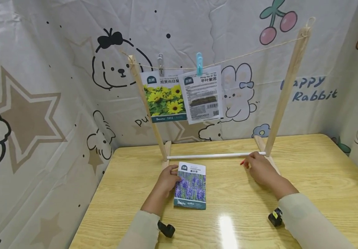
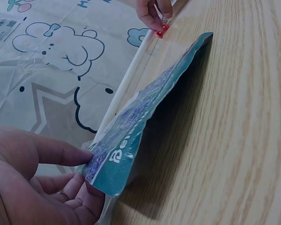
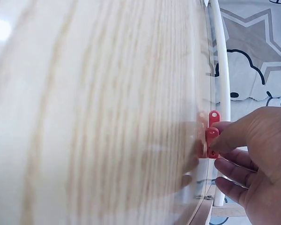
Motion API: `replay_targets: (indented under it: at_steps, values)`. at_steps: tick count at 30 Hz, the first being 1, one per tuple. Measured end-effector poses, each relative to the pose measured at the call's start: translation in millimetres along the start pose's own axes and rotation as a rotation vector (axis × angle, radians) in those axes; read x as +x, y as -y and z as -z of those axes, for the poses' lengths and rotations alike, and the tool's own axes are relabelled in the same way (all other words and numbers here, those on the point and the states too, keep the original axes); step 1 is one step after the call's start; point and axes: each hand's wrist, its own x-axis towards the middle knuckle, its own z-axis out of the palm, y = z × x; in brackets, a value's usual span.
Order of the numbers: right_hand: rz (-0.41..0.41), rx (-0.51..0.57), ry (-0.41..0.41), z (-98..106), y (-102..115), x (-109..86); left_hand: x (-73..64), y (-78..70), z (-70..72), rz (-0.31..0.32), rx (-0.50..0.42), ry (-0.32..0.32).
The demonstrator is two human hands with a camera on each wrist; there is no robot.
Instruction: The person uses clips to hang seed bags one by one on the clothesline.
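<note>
My left hand (image 1: 167,180) pinches the left edge of a seed packet (image 1: 191,186) with purple flowers and a teal lower band. In the left wrist view the packet is tilted, its near edge between thumb and fingers. Over by the right foot of a wooden frame, my right hand (image 1: 261,169) holds a small red clothespin (image 3: 213,140) between thumb and index finger, close to the tabletop. Two more packets hang from a string (image 1: 253,53): a yellow-flower packet (image 1: 166,102) under a grey clothespin (image 1: 160,64) and a white printed packet (image 1: 202,97) under a blue clothespin (image 1: 199,64).
Two wooden posts, left (image 1: 146,103) and right (image 1: 288,93), carry the sagging string. A white rod (image 1: 213,156) joins their feet low across the wooden table (image 1: 229,197). Behind stands a cartoon-printed cloth (image 1: 182,31).
</note>
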Motion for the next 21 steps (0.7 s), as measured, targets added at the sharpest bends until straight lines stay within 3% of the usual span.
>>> replay_targets:
  at_steps: [6,12,21]
  values:
    - [-0.001,-0.035,-0.012,3.2,-0.3,-0.5,0.6,0.9,-0.4,-0.004,-0.040,0.011]
    - [-0.014,-0.065,-0.001,3.7,-1.0,-0.5,-1.8,0.2,0.8,-0.017,-0.016,0.007]
    - [-0.004,-0.089,-0.047,-0.1,-2.7,0.3,-2.6,-1.2,0.6,-0.035,-0.012,0.022]
